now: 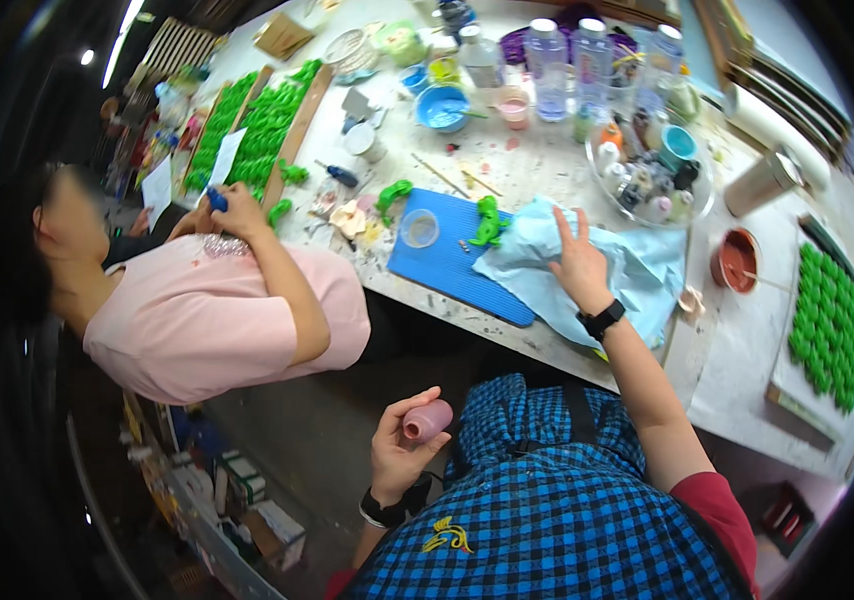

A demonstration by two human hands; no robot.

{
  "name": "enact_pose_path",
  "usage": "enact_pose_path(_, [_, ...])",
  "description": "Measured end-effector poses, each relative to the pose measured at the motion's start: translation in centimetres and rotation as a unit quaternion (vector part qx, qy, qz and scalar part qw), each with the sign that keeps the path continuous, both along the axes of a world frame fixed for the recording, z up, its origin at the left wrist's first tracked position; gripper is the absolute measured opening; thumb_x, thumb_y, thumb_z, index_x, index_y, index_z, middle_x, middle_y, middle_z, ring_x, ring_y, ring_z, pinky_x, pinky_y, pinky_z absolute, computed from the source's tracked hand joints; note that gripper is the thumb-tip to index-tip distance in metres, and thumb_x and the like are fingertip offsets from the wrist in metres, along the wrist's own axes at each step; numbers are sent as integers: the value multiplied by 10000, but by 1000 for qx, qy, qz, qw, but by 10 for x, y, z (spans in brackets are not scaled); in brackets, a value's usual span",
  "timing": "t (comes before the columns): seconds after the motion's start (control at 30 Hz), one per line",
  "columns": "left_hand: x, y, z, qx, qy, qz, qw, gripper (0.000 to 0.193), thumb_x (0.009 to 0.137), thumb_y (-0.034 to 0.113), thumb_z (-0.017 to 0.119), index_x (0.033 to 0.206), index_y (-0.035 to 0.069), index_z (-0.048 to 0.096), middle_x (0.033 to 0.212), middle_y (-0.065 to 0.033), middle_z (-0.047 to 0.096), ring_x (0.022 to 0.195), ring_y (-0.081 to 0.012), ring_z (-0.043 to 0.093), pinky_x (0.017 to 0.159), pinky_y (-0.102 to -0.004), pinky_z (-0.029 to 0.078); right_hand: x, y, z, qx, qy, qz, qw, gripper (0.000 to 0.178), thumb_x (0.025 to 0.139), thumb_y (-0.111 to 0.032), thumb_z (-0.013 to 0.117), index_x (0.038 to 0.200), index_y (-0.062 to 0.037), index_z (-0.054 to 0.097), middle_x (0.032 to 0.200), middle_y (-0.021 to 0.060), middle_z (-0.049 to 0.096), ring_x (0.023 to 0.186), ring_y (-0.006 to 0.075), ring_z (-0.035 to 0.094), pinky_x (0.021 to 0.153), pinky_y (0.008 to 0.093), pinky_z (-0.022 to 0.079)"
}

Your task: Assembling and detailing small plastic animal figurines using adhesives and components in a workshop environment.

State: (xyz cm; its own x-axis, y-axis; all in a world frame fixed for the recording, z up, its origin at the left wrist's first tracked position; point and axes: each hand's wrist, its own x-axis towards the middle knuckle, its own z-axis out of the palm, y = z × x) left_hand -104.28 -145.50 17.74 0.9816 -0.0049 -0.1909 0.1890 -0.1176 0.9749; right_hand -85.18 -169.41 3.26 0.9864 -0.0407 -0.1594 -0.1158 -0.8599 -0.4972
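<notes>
Below the table edge, my left hand is wrapped round a small pink bottle, whose open mouth faces me. My right hand reaches over the table, fingers stretched out, touching a crumpled light blue cloth. The cloth overlaps a ridged blue mat. A small green figure lies on the mat beside the cloth. Left of it is a round clear dish. Another green figure rests just beyond the mat.
A co-worker in a pink shirt handles a blue object at the left. Green figures fill trays there and a board at far right. Paint bottles crowd a round tray; nearby stand a red-brown bowl and a metal flask.
</notes>
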Motion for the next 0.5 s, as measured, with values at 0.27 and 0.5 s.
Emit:
enact_pose_path(0.27, [38, 17, -9, -43, 9, -12, 999, 500, 715, -32, 682, 1157, 10, 453, 1227, -148, 482, 1137, -213, 471, 957, -323, 386, 8, -13, -20, 9, -106, 13, 994, 218, 685, -115, 648, 900, -145, 648, 858, 58, 554, 722, 253, 585, 620, 355, 466])
enact_pose_path(0.5, [51, 40, -21, -53, 17, 21, 998, 500, 691, -45, 695, 1126, 0, 452, 1214, -184, 489, 1140, -233, 471, 962, -347, 374, 30, 64, 58, 202, -38, 83, 975, 178, 754, -114, 612, 931, -98, 628, 857, 101, 578, 723, 253, 582, 599, 341, 464])
